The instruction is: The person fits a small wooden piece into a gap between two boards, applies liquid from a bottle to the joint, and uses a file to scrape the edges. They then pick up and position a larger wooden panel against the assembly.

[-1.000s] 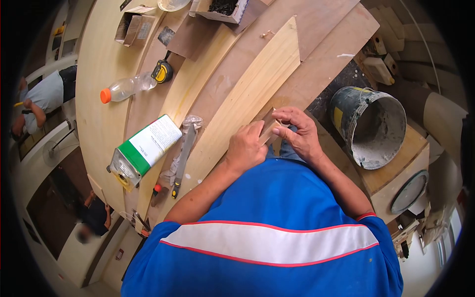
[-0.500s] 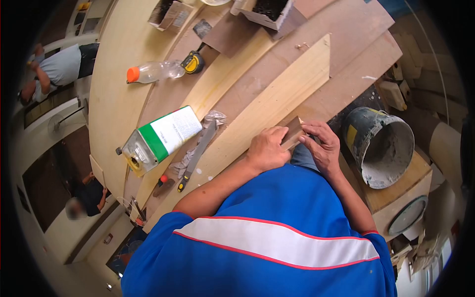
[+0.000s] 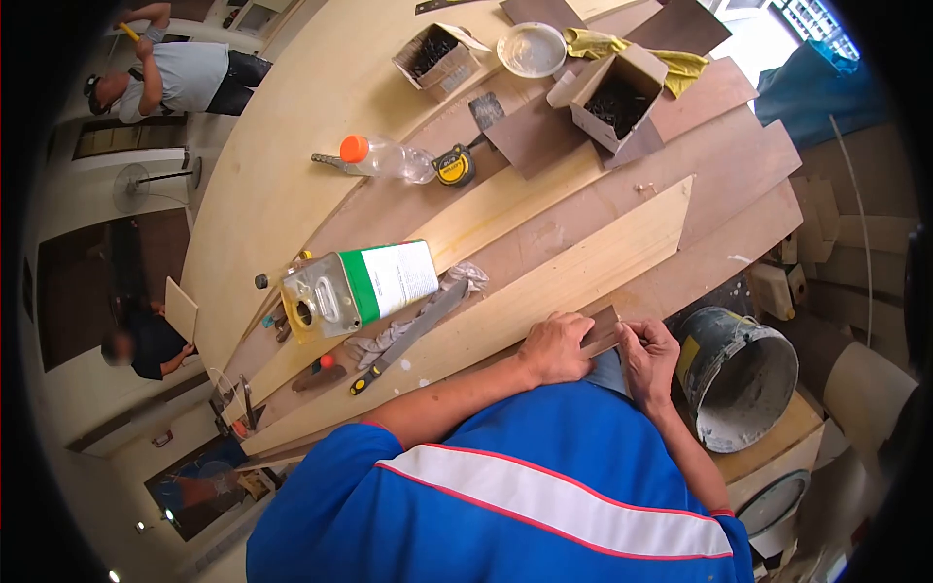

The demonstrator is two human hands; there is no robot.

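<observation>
While the left hand [image 3: 559, 347] curls closed around a small brown wooden strip [image 3: 604, 323], the right hand [image 3: 648, 358] pinches its end between thumb and fingertips, just above the lap. From the hands, layered brown sheets [image 3: 719, 211] and a pale angle-ended board [image 3: 593, 255] spread between nine and one o'clock, bearing a rectangular metal can [image 3: 389, 279] toward nine, an orange-capped plastic bottle [image 3: 394, 161] at ten, a tape measure [image 3: 454, 166] near eleven and an open cardboard box [image 3: 595, 105] at twelve. A grey-crusted bucket [image 3: 702, 367] sits toward three. Across the room, one person [image 3: 190, 76] works at ten; another [image 3: 154, 342], at nine, holds a panel [image 3: 181, 309].
</observation>
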